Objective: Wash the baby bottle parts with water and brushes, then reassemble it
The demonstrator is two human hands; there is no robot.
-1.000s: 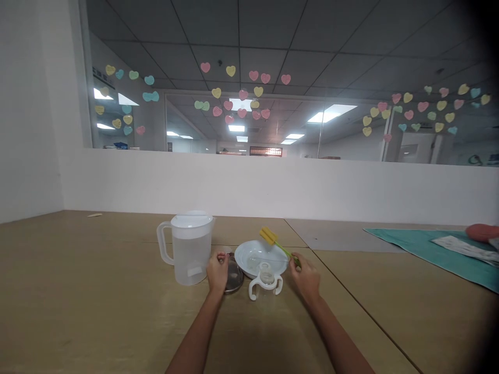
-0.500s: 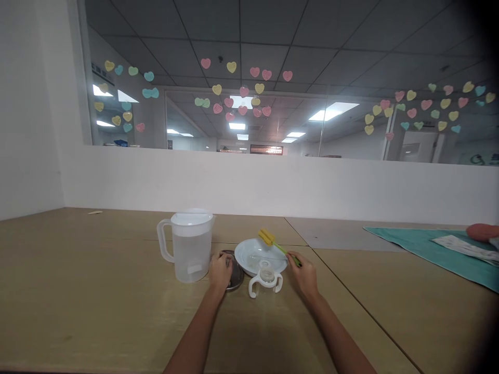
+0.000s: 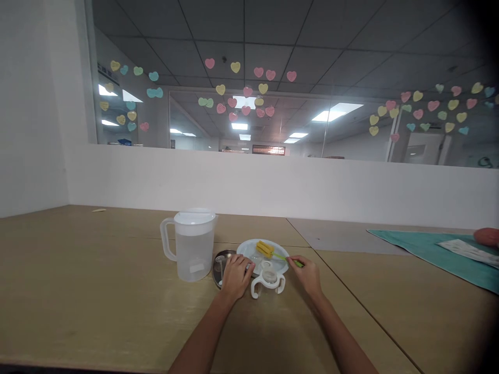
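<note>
With fingers closed, the right hand (image 3: 307, 275) grips a green-handled yellow sponge brush (image 3: 265, 249) over a round white bowl (image 3: 248, 248), while the left hand (image 3: 234, 276), fingers half-curled, is at the bowl's left rim, its grip unclear.

Left hand (image 3: 236, 276) downturned (right hand (image 3: 307, 275) pinched)
</note>
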